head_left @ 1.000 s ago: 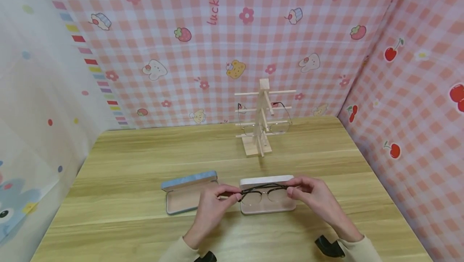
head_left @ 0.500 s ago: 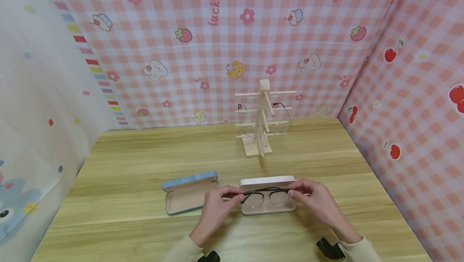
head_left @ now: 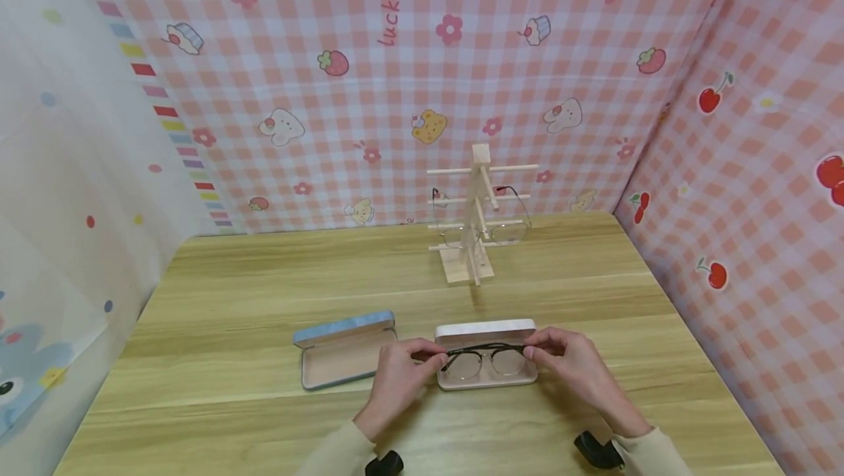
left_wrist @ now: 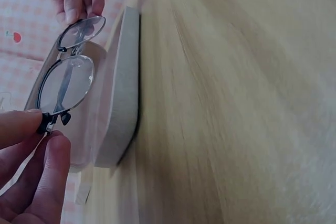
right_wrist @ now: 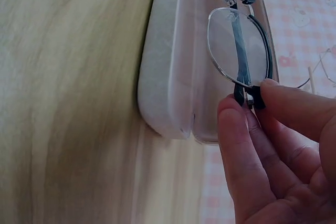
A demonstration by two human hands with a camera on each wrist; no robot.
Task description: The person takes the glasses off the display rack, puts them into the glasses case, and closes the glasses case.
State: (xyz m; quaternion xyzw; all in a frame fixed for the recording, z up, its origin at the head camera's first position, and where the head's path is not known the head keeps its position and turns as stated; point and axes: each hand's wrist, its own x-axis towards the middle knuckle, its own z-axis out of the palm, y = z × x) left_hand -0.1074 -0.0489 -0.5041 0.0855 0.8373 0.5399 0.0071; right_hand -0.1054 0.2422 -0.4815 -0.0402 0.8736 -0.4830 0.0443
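Observation:
Black-browed eyeglasses with thin metal lower rims and folded temples are held over an open white glasses case. My left hand pinches their left end between thumb and fingers; my right hand pinches the right end the same way. In the left wrist view the lenses of the eyeglasses stand in front of the case's pale pink lining. The right wrist view shows my thumb and fingers at the hinge corner. Whether the frame touches the lining, I cannot tell.
An open blue glasses case lies to the left, partly behind my left hand. Farther back stands a wooden display rack carrying thin-rimmed glasses. Patterned cloth walls enclose the wooden table at the back and sides.
The eyeglasses have come slightly lower and nearer, with their lenses now more over the white case's lining. My left hand has shifted a little to the right. Both hands keep their pinch.

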